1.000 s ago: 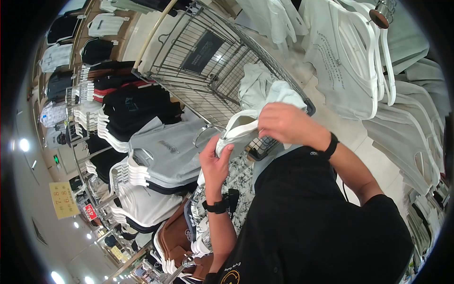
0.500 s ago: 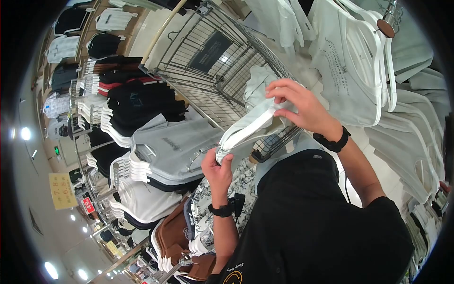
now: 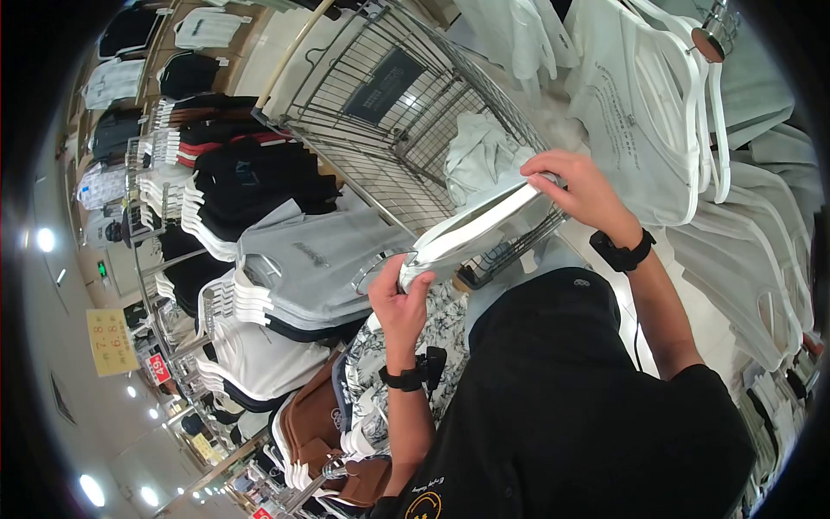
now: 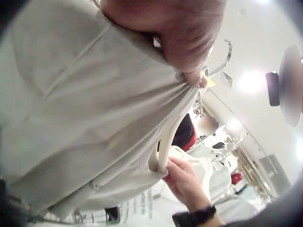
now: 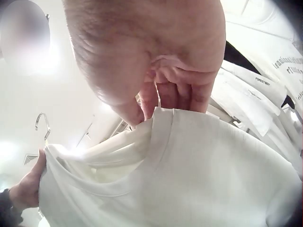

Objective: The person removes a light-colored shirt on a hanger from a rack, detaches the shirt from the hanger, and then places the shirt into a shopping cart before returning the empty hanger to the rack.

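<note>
A pale shirt (image 3: 484, 227) is stretched between both hands, its neckline pulled long around a white hanger. My left hand (image 3: 399, 303) grips the shirt's near-left end beside the metal hook (image 5: 43, 125). At the other end, my right hand (image 3: 581, 192) pinches the collar edge between thumb and fingers. The left wrist view shows the cloth (image 4: 85, 109) gathered into folds under the left thumb, with the right hand (image 4: 185, 183) beyond. In the right wrist view the neckline opens toward the left hand (image 5: 29, 189); the right fingertips are partly behind the collar.
Behind the shirt stands a wire shopping cart (image 3: 346, 147) with crumpled pale cloth (image 3: 480, 151) in it. Racks of hanging shirts stand on the left, including grey (image 3: 311, 255) and black (image 3: 259, 186) ones. Pale garments (image 3: 631, 130) hang close on the right.
My right hand has moved right, away from the left one, and its fingers have closed on the collar edge. The neckline is drawn out longer, while the left hand keeps its grip.
</note>
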A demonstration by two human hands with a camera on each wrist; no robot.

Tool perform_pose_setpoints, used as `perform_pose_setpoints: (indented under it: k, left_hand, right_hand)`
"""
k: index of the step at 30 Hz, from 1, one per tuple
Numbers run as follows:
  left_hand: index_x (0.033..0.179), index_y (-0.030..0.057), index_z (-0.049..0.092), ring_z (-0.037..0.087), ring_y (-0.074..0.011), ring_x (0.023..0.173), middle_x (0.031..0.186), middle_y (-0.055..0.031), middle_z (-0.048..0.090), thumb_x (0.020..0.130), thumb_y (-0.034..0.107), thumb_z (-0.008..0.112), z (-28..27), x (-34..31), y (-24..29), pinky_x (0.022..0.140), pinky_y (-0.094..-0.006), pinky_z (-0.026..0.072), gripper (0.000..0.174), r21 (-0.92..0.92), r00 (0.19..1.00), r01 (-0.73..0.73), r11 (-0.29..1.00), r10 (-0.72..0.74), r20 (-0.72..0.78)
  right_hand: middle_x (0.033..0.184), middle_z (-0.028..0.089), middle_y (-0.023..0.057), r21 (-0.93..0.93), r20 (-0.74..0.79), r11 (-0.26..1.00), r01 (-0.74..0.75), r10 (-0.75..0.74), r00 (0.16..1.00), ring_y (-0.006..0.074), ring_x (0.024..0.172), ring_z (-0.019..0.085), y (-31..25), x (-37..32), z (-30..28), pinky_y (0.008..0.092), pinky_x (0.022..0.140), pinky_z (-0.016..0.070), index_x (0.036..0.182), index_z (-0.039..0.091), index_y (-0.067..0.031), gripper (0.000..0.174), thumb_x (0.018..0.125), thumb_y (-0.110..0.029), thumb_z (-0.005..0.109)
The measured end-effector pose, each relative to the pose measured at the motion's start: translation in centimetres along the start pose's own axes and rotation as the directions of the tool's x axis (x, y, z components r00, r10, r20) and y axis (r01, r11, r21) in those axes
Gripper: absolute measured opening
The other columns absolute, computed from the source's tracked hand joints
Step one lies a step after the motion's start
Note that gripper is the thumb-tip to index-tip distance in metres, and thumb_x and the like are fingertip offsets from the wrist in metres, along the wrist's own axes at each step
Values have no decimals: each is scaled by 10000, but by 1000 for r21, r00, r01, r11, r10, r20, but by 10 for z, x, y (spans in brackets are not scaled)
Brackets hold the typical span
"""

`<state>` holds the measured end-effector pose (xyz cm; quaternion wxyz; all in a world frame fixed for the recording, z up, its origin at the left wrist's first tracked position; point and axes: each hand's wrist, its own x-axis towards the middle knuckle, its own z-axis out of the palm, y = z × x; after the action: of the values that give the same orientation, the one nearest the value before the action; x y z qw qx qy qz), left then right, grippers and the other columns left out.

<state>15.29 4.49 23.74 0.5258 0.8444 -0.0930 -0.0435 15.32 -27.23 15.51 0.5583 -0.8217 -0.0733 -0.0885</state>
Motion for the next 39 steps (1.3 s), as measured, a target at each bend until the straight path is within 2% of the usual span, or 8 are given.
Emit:
perform_pose_setpoints:
  k: [12, 18, 21, 25, 30, 33, 35, 39]
  left_hand:
    - [1051, -63, 682, 593, -86, 787, 860, -68, 710, 825, 124, 821, -1, -6, 2, 736, -245, 486, 325, 70, 1000, 0, 998, 1, -7]
    - [1087, -70, 684, 615, -95, 820, 889, -70, 722, 823, 95, 819, 4, -11, -2, 777, -249, 497, 339, 36, 1000, 24, 999, -23, -20]
    - [1107, -68, 686, 620, -99, 843, 920, -67, 723, 823, 86, 819, 5, -15, -5, 792, -253, 500, 350, 28, 999, 53, 998, -53, -10]
    - [1103, -67, 652, 551, -79, 832, 905, -31, 670, 884, 170, 783, 9, -12, 4, 760, -234, 461, 349, 143, 997, -51, 988, 41, 70]
    - [1111, -68, 652, 556, -87, 827, 905, -37, 674, 875, 126, 777, 19, -20, 3, 759, -241, 466, 330, 41, 998, 66, 997, -65, -18]
    - [1103, -58, 652, 554, -89, 821, 895, -31, 665, 871, 133, 786, 19, -23, -7, 756, -240, 462, 329, -73, 993, 95, 993, -100, -66]
    - [1094, -54, 651, 550, -83, 822, 890, -21, 655, 874, 147, 788, 13, -20, -3, 760, -230, 455, 328, -10, 999, -17, 1000, 17, 33]
    - [1135, -76, 674, 618, -104, 885, 982, -66, 706, 826, 107, 834, -10, -23, -21, 821, -267, 503, 393, -4, 998, 32, 999, -32, -55]
  right_hand:
    - [1138, 660, 121, -153, -158, 986, -65, 40, 987, 301, 976, 644, 13, -15, 0, 369, 866, 495, 1090, 671, -23, 184, 947, -121, 608]
    - [1010, 639, 92, -273, -147, 953, -131, 93, 985, 293, 911, 635, 4, -18, -2, 360, 773, 505, 1021, 673, -22, 120, 935, -83, 615]
    - [943, 636, 81, -454, -178, 890, -47, -38, 983, 295, 842, 635, 14, -20, 5, 382, 698, 519, 958, 657, -23, 98, 922, -106, 619]
    - [919, 645, 106, -304, -235, 932, -198, 128, 964, 320, 780, 626, 21, -27, 13, 405, 672, 499, 959, 616, -20, 86, 915, -93, 606]
    - [885, 642, 134, 84, -62, 931, -355, 360, 931, 334, 750, 622, -13, -34, 35, 408, 663, 489, 966, 597, -12, 103, 911, -98, 603]
    - [805, 600, 108, 12, 25, 993, -121, 121, 992, 271, 689, 588, -48, -33, 54, 349, 647, 474, 951, 610, 1, 94, 888, -66, 633]
    - [912, 628, 88, -126, -58, 987, 95, -103, 993, 281, 805, 616, -63, -30, 65, 386, 679, 489, 903, 644, -31, 107, 816, -80, 686]
    - [1043, 634, 58, -264, -195, 934, 241, -296, 935, 276, 986, 601, -81, -14, 65, 395, 883, 486, 822, 667, -60, 100, 766, -86, 746]
